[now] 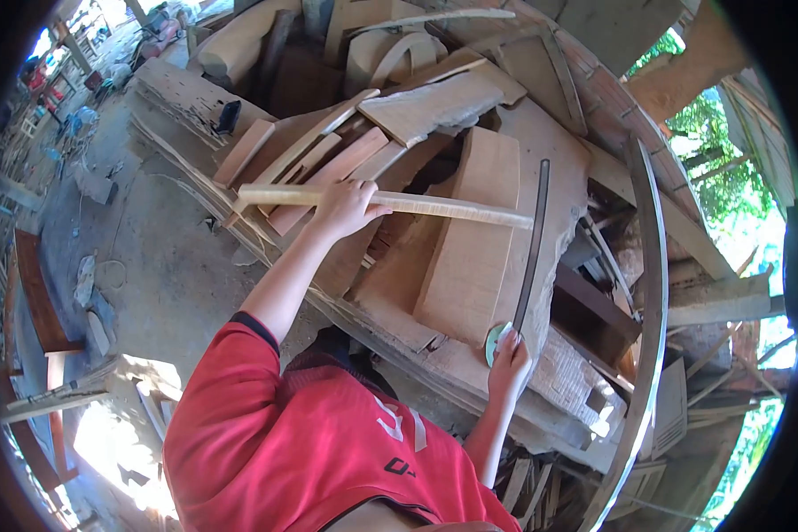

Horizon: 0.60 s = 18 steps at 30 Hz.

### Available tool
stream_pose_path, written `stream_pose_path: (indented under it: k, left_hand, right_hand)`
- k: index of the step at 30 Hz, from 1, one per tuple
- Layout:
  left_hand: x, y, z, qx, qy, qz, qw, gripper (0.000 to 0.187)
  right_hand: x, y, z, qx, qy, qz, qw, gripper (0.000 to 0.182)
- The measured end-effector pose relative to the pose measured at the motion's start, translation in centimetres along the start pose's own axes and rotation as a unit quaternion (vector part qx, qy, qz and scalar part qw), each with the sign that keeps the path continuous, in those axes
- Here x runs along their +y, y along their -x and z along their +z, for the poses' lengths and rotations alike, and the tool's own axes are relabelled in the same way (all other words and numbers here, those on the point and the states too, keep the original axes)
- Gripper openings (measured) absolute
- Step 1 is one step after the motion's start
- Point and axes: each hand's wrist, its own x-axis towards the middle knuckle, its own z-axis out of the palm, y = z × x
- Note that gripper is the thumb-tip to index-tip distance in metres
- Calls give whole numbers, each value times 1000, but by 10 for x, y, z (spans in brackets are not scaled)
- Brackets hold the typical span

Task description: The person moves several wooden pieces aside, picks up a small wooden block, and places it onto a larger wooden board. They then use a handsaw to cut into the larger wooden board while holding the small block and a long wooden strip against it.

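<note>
My left hand [346, 210] is wrapped over a long, pale wooden strip [452, 209], which lies crosswise above the stacked boards. Low on the right, my right hand [508, 362] is closed on a round pale-green thing [492, 344] with a white part by the fingers; I cannot tell its kind. A narrow dark strip [534, 239] runs from just above that hand up across a broad board, past the right end of the pale strip. Between my hands sits a thick, wide wooden block [472, 239].
Reddish offcuts [328, 182] and a rough plank [430, 102] lie beyond my left hand. A long curved wooden piece [654, 266] arches along the right side. Dark brown wooden parts [40, 293] rest on the floor at left. A small dark object [229, 117] sits on the pile's left edge.
</note>
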Motion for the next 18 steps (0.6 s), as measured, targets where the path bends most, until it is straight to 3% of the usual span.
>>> stream_pose_path:
  k: [4,8,10,11,14,18]
  left_hand:
    - [-20,13,-23,47,13,-78,996,43]
    - [-54,28,-46,13,9,-209,978,39]
    - [-73,35,-53,-1,-11,-244,970,41]
    - [-84,40,-54,-8,-17,-269,963,42]
    - [-105,50,-64,-18,-22,-318,948,46]
    - [-131,66,-56,36,-71,-346,935,49]
  right_hand:
    - [9,-9,8,-20,23,-22,999,33]
    - [-5,-15,33,-76,-22,-38,996,32]
    - [-36,-14,42,-229,-218,59,947,28]
    - [-44,-13,51,-250,-258,87,929,26]
    - [-76,-12,88,-319,-285,96,899,26]
    - [-101,-11,143,-365,-292,98,878,26]
